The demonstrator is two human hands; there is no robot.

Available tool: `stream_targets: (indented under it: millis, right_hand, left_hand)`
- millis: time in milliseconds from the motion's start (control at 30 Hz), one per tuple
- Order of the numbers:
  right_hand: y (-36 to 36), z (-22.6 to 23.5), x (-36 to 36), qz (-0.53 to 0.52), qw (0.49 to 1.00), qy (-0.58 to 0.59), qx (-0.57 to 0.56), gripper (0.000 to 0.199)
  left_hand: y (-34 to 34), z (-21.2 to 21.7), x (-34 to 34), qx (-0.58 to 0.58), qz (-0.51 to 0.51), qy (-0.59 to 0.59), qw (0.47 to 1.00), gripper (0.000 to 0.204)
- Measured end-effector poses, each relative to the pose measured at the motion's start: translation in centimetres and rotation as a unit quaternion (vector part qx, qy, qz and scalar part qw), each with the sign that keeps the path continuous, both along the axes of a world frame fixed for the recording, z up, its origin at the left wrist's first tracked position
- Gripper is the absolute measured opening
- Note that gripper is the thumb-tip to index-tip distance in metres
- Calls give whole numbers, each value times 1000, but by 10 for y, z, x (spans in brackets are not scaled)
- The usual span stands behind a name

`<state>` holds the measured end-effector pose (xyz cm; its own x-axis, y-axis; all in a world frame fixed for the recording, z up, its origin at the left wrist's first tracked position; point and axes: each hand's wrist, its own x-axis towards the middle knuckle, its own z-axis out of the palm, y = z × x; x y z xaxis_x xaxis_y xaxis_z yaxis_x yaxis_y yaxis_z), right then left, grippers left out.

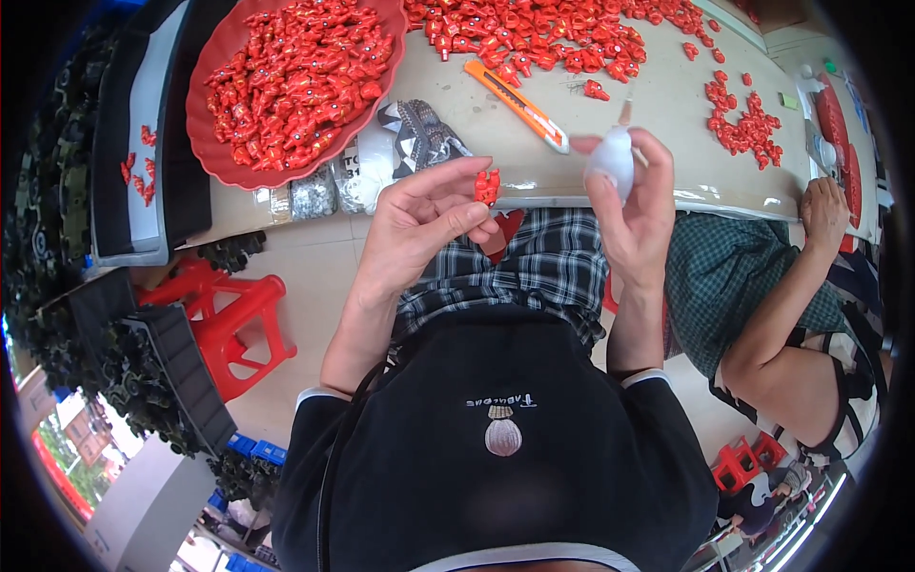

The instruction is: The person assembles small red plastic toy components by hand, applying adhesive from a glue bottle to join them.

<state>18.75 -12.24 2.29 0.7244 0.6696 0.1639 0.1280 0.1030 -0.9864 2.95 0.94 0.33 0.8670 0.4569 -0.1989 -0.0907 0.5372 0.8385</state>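
Observation:
Between the thumb and fingers of my left hand (429, 214) is a small red toy figure (487, 187). My right hand (637, 205) is wrapped round a white squeeze bottle (613, 162) with a thin nozzle pointing up and away. The bottle and the figure are apart. A darker red patch (505, 235) shows just under my left fingers; I cannot tell what it is. Beyond my hands, an orange utility knife (515, 103) lies slantwise on the table (667, 114).
A red scalloped basin (198, 119) full of red figures stands at the left. Loose red pieces (534, 38) are heaped at the back, with a smaller group (743, 124) at the right. A patterned cloth bundle (424, 133) lies near the edge. A co-worker's arm (791, 276) rests at the right.

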Motion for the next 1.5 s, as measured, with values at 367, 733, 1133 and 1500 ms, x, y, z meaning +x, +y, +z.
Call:
stream_targets:
  millis: [367, 733, 1133, 1500]
  right_hand:
    - [-27, -6, 0, 116, 992, -34, -18, 32]
    - [-25, -8, -3, 113, 993, 12, -34, 29]
    - [-25, -7, -2, 119, 992, 16, -42, 28]
    - [-23, -9, -1, 123, 991, 9, -42, 28]
  left_hand:
    - [2, -3, -2, -50, -13, 5, 999, 40]
    - [5, -2, -4, -75, -21, 0, 997, 41]
    - [6, -3, -4, -84, -28, -9, 996, 40]
    - [7, -2, -3, -81, -29, -10, 996, 40]
